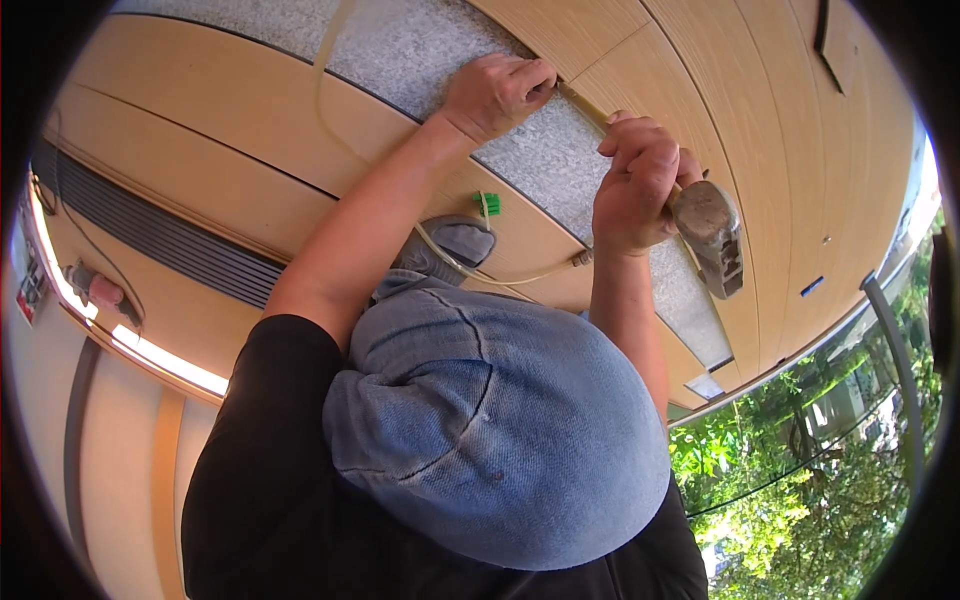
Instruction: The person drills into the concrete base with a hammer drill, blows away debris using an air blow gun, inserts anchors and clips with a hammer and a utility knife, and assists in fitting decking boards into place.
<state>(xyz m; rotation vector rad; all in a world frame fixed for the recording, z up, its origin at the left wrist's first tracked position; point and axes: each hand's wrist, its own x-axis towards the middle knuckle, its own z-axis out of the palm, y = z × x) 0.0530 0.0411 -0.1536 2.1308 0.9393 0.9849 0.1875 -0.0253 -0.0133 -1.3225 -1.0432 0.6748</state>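
Observation:
My right hand (640,180) is wrapped around a hammer (708,238), gripping it close to its worn metal head. The pale wooden handle runs from that hand up and left, its far end beside my left hand (500,95). My left hand is closed, fingertips pressed at the edge of a light wood-look floor plank (610,65). Whatever its fingers hold, if anything, is hidden. Under both hands lies a strip of grey speckled subfloor (550,155), bordered by planks on both sides.
A clear hose (440,255) curves past my grey shoe (462,240), near a green clip (487,204). A dark slotted vent (150,220) and a corded reddish tool (105,290) lie left. A small blue piece (812,286) sits right, near the floor's edge by greenery.

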